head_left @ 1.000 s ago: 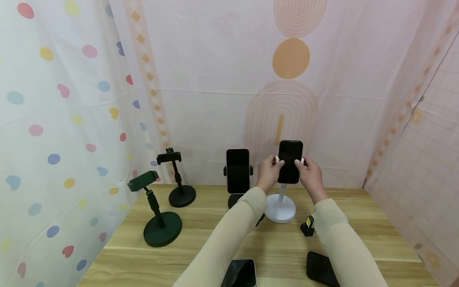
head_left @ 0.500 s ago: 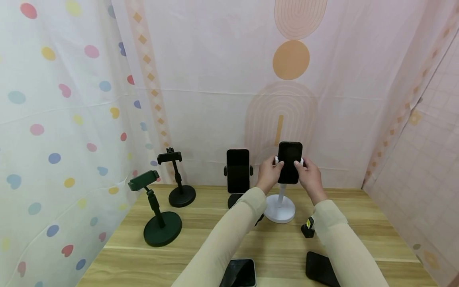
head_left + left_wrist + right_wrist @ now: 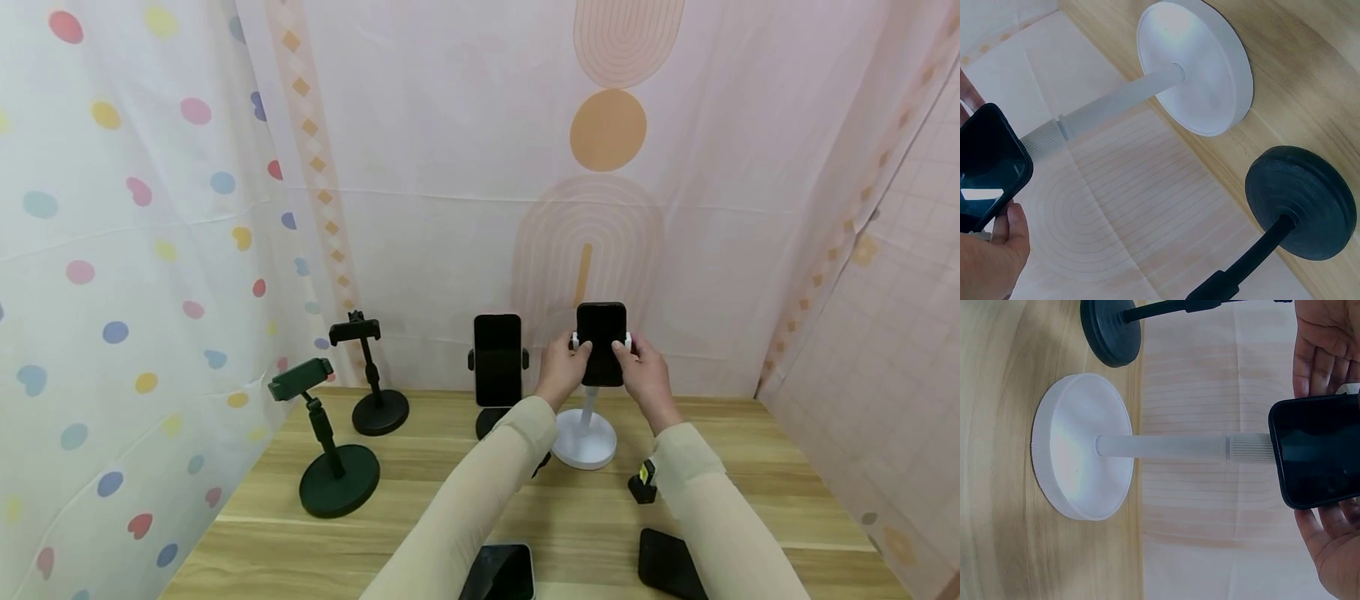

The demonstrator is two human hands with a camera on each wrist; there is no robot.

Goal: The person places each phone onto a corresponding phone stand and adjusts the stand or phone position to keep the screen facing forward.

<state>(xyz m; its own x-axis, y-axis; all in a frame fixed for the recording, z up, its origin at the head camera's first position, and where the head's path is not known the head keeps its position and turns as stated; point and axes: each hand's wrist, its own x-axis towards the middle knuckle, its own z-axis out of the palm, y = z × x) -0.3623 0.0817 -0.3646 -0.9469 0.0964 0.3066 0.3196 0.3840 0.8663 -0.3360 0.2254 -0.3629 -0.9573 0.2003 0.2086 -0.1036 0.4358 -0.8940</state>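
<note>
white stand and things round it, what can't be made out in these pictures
White stand, head view: the held phone hides the middle of its clamp.
Held phone: cut off by the left edge in the left wrist view, by the right edge in the right wrist view.
Dark object, head view: partly behind the left sleeve, so I can't tell what it is.
Small black object, head view: too small to identify.

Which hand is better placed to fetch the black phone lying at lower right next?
Likely the right hand: the black phone lies by its sleeve, farther from the left hand. Both hold another phone at the white stand.
</note>
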